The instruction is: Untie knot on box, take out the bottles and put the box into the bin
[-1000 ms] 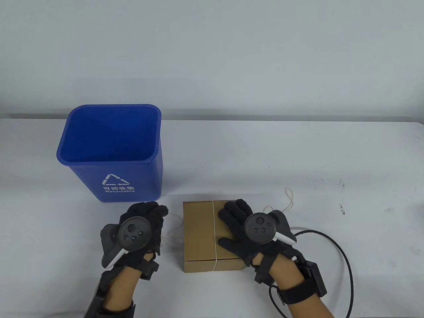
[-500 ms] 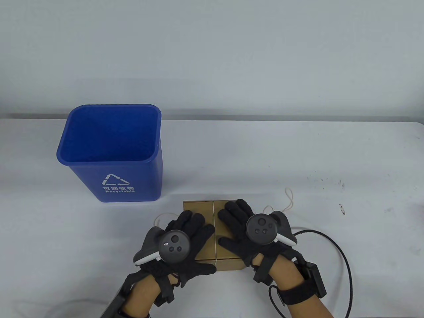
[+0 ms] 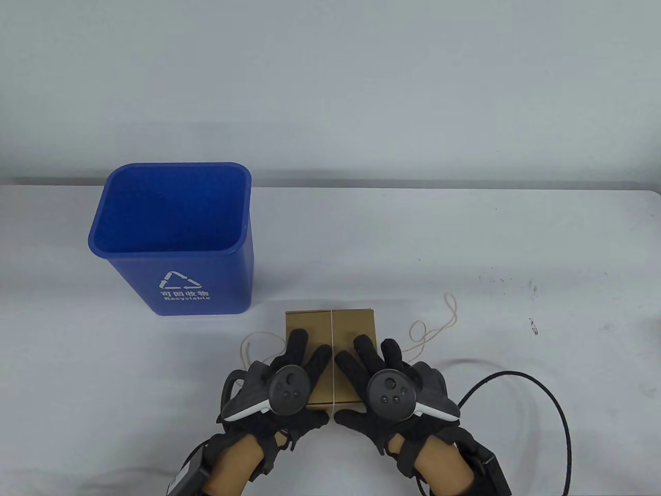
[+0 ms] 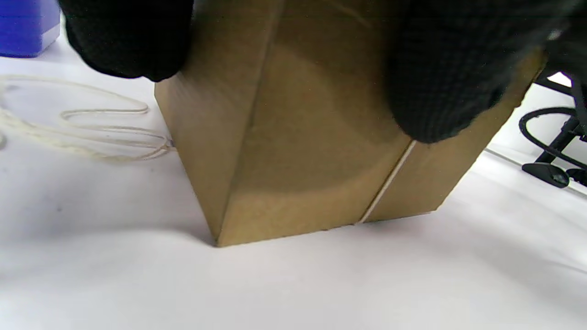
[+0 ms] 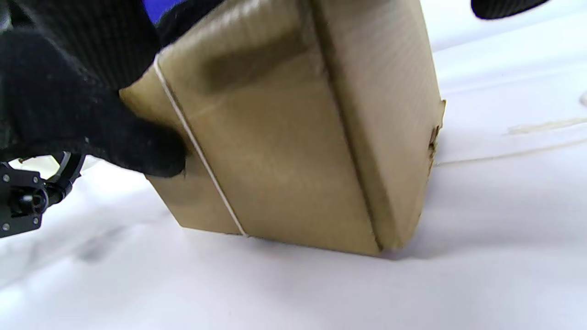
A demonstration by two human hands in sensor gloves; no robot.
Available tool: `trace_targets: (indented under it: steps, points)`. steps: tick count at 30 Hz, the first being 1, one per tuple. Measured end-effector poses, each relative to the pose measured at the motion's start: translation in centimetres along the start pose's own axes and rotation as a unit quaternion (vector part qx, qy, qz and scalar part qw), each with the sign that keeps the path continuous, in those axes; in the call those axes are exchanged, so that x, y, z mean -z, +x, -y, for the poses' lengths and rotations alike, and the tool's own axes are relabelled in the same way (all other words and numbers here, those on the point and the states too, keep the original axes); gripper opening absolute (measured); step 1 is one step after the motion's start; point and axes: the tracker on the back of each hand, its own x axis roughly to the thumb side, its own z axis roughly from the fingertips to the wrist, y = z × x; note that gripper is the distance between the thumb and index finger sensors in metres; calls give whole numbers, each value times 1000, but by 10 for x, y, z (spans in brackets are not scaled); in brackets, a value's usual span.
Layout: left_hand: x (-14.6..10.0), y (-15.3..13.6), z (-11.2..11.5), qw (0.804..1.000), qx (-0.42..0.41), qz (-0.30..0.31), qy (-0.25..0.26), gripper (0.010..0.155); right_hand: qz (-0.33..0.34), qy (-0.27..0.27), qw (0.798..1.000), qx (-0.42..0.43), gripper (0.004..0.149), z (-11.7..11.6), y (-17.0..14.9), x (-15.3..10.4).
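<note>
A: Where's the box (image 3: pixel 330 356)?
B: Right of the bin (image 3: pixel 175 243), string (image 3: pixel 331 361) round it. Both hands grip its near end: left hand (image 3: pixel 289 385), right hand (image 3: pixel 382 390), fingers on top.
A: Thumbs?
B: Wrist views show them on the near face, seemingly pressing.

Even, bright, diffuse light falls from above in the table view, sharp throughout, and the white tabletop (image 3: pixel 392 243) shows only faint shadows. In the wrist views the cardboard box (image 4: pixel 293 137) casts a soft shadow at its base. Both are softer, perhaps motion-blurred, with the gloved fingers (image 5: pixel 69 105) dark and out of focus.
</note>
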Motion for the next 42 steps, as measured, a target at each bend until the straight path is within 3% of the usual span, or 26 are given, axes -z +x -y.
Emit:
trace_targets:
  steps: [4, 11, 25, 38, 42]
  points:
    - [-1, -5, 1, 999, -18, 15, 45, 109, -8, -41, 999, -22, 90, -10, 3, 7]
    - [-4, 2, -3, 995, 16, 36, 95, 102, -5, -97, 995, 31, 86, -10, 0, 9]
    - [-8, 5, -8, 995, 17, 41, 94, 101, -4, -169, 980, 106, 71, -11, -3, 6]
    - [-7, 5, -9, 995, 21, 39, 91, 101, -18, -214, 961, 175, 47, -10, -6, 4]
    - [-7, 6, -8, 995, 26, 38, 90, 101, -28, -223, 953, 206, 32, -9, -9, 3]
